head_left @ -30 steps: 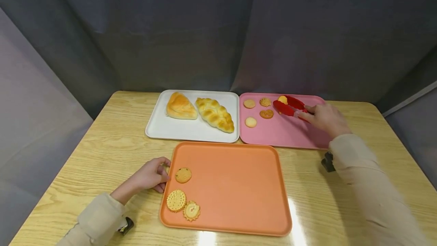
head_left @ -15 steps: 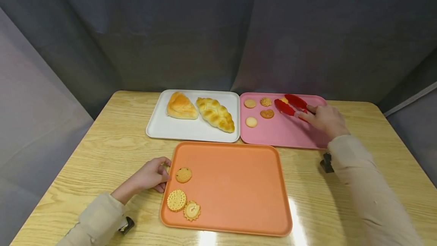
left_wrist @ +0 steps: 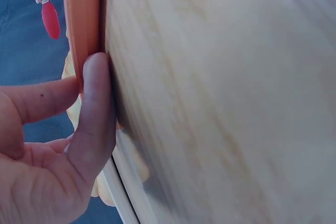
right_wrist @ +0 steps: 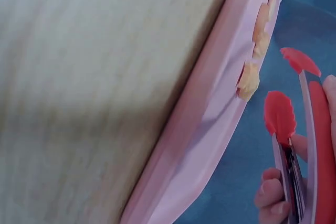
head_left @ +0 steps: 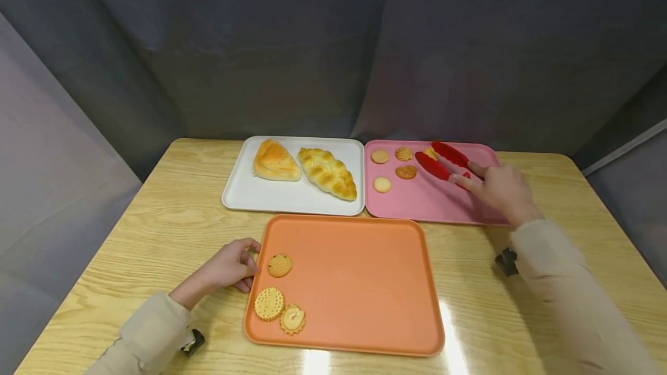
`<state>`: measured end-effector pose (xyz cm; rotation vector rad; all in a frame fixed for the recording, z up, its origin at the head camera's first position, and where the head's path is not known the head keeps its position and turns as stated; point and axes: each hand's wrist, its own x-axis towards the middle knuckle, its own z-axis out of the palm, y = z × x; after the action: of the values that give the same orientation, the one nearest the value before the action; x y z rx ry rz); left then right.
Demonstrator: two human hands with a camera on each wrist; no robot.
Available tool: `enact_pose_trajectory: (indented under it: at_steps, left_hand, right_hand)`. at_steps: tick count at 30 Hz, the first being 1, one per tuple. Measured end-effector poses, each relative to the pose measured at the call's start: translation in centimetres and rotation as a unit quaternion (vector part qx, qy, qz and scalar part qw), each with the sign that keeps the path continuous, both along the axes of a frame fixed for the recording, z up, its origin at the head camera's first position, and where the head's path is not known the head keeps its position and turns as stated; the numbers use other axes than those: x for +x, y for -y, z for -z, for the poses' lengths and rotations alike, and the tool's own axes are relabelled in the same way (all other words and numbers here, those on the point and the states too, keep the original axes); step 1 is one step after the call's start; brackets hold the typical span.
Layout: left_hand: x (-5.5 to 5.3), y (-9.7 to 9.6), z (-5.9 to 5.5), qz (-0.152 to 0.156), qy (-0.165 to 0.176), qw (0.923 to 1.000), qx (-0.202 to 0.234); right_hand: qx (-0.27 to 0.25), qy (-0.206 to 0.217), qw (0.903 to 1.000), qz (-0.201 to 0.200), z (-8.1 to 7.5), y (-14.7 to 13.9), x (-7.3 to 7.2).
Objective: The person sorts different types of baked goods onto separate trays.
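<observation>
My right hand (head_left: 502, 190) grips a pair of red-tipped tongs (head_left: 435, 166) over the pink tray (head_left: 438, 210). The tongs' arms are spread apart with nothing between the tips. In the right wrist view the red tips hang above the tray, apart from a small yellow cookie (right_wrist: 248, 81); in the head view they partly cover that cookie. My left hand (head_left: 229, 268) holds the left rim of the orange tray (head_left: 349, 282), thumb and finger pinching its edge (left_wrist: 86, 24). On that tray lie a speckled round cookie (head_left: 279, 265), a dotted round biscuit (head_left: 269, 304) and a scalloped tart-like cookie (head_left: 293, 319).
Left of the pink tray stands a white tray (head_left: 239, 195) with a folded bread (head_left: 276, 161) and a braided loaf (head_left: 328, 173). Several small cookies, among them a pretzel-shaped one (head_left: 406, 172), lie on the pink tray's left. A dark curtain (head_left: 271, 51) rises behind the wooden table (head_left: 156, 207).
The tongs' tips, earlier close about the yellow cookie, have spread wider and drawn back from it. The cookie stays on the pink tray. My left hand keeps its place.
</observation>
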<state>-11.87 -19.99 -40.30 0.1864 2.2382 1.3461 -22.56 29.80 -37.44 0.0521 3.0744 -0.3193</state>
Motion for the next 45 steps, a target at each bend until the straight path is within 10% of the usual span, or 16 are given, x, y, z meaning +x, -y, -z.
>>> enact_pose_trajectory:
  at_steps: [20,45]
  left_hand:
    - [-0.1,0.1,-0.1,-0.003,-0.001,1.0000,-0.006]
    - [-0.4,0.2,0.7,0.005,0.012,0.9999,-0.010]
  right_hand:
    - [-0.027,-0.030,0.9979,-0.052,-0.3,2.3,4.1]
    - [-0.036,-0.132,0.9732,-0.185,-1.3,7.3,8.4]
